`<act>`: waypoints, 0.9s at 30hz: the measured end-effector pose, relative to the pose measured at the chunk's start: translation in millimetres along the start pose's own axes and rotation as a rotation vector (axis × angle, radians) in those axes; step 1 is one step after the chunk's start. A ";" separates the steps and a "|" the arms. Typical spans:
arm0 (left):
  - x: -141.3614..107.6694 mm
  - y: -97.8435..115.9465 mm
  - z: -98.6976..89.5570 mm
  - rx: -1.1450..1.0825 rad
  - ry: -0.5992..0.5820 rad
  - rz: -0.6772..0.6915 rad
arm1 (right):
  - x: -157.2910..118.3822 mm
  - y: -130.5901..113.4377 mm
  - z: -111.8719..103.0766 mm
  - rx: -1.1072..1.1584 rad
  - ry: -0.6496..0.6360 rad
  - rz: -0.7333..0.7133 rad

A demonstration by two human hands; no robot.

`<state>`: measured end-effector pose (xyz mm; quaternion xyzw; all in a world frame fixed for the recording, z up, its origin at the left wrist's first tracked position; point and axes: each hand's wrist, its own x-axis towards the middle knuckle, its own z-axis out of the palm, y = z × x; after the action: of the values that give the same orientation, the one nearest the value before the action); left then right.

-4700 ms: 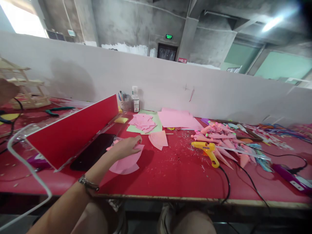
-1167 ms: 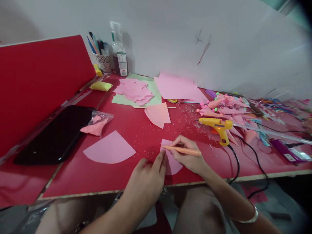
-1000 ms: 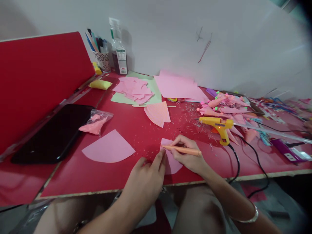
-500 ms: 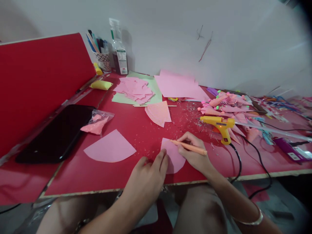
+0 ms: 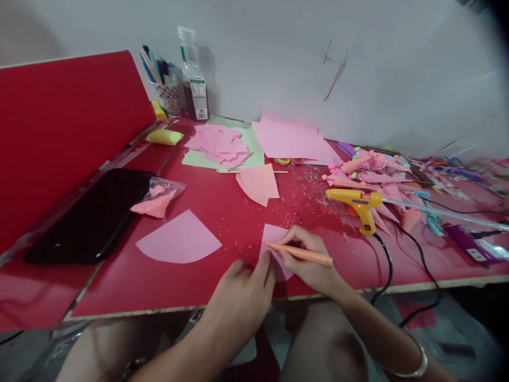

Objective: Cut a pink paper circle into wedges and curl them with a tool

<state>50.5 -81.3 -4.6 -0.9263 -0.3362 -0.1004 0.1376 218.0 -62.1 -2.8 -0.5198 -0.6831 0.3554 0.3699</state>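
My right hand (image 5: pixel 308 260) pinches an orange pen (image 5: pixel 304 252), its tip on the left part of a small pink paper piece (image 5: pixel 274 233) near the table's front edge. My left hand (image 5: pixel 248 284) lies at that paper's left edge, fingers stretched forward and the fingertips pressing on it; its thumb is hidden. Both hands cover part of the paper. To the left lies a larger pink paper fan shape (image 5: pixel 178 239), flat on the table. Farther back is a stack of light pink cut paper (image 5: pixel 258 183) beside a thin stick.
A yellow glue gun (image 5: pixel 360 204) with a lit light and black cable lies right, before a pile of pink paper cones (image 5: pixel 377 170). A black phone (image 5: pixel 87 217) and a bag of pink material (image 5: pixel 157 201) are left. A bottle (image 5: pixel 196 95) and pen cup (image 5: pixel 167 98) stand behind.
The pen tip has moved left and toward me across the small pink paper, with my right hand following. My left hand has shifted slightly toward me.
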 end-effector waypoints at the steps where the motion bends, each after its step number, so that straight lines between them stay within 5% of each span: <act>1: 1.0 -0.4 0.0 0.001 -0.013 0.003 | 0.3 -0.2 -0.2 0.006 -0.009 -0.003; 9: 4.6 -2.6 -0.3 -0.014 -0.087 0.018 | 0.6 1.5 -3.2 -0.026 0.000 -0.001; 23: 2.1 -2.7 -1.1 -0.049 -0.137 0.024 | -3.1 16.0 -25.2 -0.159 0.263 0.029; 27: 0.6 1.1 -5.1 -0.027 -0.164 0.049 | -9.9 4.4 -13.9 -0.081 0.129 0.014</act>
<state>51.2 -83.4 0.2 -0.9410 -0.3224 -0.0254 0.0996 234.0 -69.4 -1.4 -0.5608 -0.6680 0.2958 0.3896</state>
